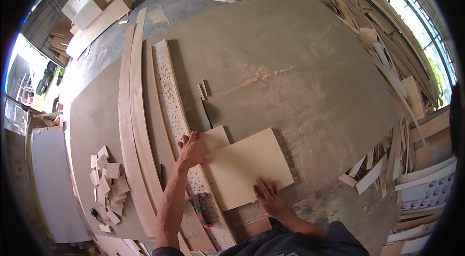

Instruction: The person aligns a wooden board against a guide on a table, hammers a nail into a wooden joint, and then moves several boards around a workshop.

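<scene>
A large cream rectangular board (249,169) lies on the worktable in front of me, its left end over a long speckled plank. A smaller pale board (216,137) shows from behind its far left corner, partly covered by it. My left hand (193,149) is at the left end of the smaller board, above the plank, fingers curled. It seems to grip that board's edge, though the thumb is hidden. Near the front edge of the large board, my right hand (268,198) rests with fingers spread on top.
The speckled plank (169,81) and long wooden strips (138,110) run away from me at left. Small wood offcuts (109,183) are heaped there. A red and black tool (202,210) lies on the plank. Sawdust (264,76) covers the wide table. Scrap wood (387,72) piles up right.
</scene>
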The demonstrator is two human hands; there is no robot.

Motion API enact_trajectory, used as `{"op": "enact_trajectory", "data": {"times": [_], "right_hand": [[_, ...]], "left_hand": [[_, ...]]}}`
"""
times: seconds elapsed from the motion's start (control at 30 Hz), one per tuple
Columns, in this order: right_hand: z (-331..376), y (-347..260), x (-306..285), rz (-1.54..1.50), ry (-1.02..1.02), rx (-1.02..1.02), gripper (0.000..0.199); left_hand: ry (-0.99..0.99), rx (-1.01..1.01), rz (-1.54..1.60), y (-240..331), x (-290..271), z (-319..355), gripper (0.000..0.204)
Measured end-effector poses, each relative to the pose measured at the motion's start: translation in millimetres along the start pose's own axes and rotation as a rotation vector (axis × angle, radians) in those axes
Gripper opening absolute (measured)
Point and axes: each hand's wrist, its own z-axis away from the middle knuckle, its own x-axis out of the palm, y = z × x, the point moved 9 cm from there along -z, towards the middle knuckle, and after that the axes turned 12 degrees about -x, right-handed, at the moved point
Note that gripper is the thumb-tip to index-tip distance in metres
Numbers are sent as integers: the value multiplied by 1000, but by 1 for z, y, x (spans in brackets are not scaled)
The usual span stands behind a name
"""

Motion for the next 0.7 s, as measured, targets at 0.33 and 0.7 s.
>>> {"op": "enact_trajectory", "data": {"times": [0.33,0.7], "right_hand": [[-33,10,-12,46,41,6,61],[-76,36,-4,-22,73,57,61]], "left_hand": [[48,44,102,-6,-15,-24,113],[-52,-107,-71,-1,-44,-72,106]]}}
